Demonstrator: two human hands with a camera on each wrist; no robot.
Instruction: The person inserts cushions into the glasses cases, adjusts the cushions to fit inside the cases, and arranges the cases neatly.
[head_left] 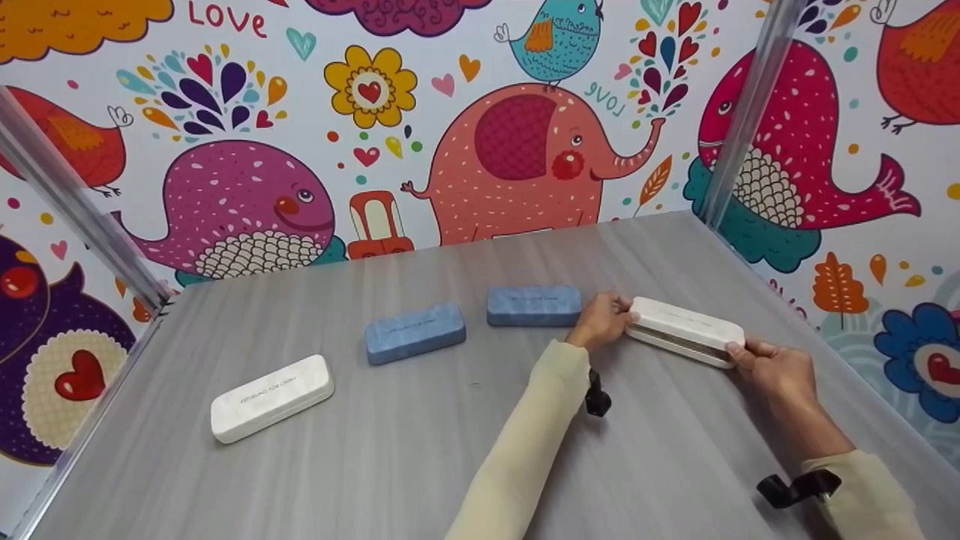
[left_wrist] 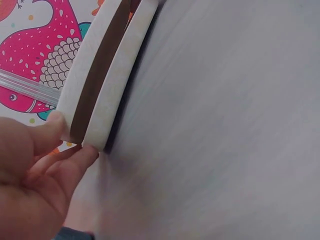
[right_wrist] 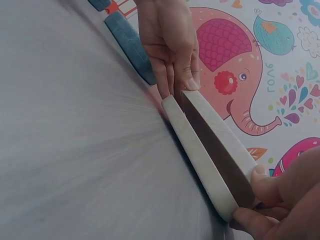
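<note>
A white glasses case point(head_left: 682, 324) lies at the right of the table with its lid partly raised, showing a dark brown gap along its front. My left hand point(head_left: 602, 321) grips its left end; in the left wrist view the thumb point(left_wrist: 56, 122) is at the lid and a fingertip point(left_wrist: 90, 151) at the base. The other end is held by my right hand point(head_left: 780, 371), thumb against the lid and a finger at the base in the right wrist view. Just left of my left hand sits a closed blue glasses case point(head_left: 534, 307).
Another blue glasses case point(head_left: 415, 334) lies closed left of the middle, and a closed white glasses case point(head_left: 271, 399) is farther left and nearer. Behind the grey table point(head_left: 420, 457) stands a wall point(head_left: 420, 187) printed with cartoon animals, with metal posts point(head_left: 754, 112) at its corners.
</note>
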